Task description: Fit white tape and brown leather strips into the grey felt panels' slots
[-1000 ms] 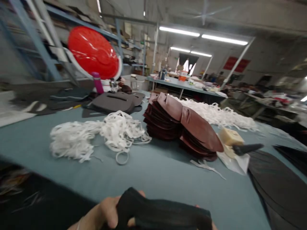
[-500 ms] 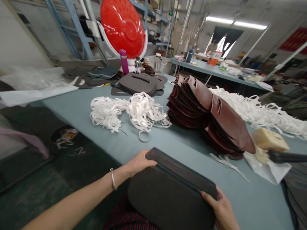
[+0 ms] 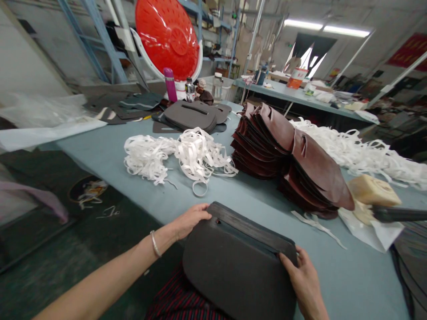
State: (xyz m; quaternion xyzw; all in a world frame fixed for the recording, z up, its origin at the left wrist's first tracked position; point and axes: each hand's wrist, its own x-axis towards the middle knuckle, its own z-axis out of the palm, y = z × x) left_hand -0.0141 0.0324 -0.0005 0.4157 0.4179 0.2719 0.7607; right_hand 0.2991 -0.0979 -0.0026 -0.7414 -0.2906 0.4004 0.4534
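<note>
grey-blue table (image 3: pixel 110 151), left hand (image 3: pixel 190 220) and right hand (image 3: pixel 305 284), grips around opposite ends of dark stack (image 3: pixel 233 266)

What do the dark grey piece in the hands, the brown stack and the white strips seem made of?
Dark grey piece: probably felt or foam-backed fabric; matte, layered edge on top. Brown stack: likely leather or imitation leather; smooth, slight sheen. White strips: thin fabric or paper tape; matte, curling loosely.
</note>
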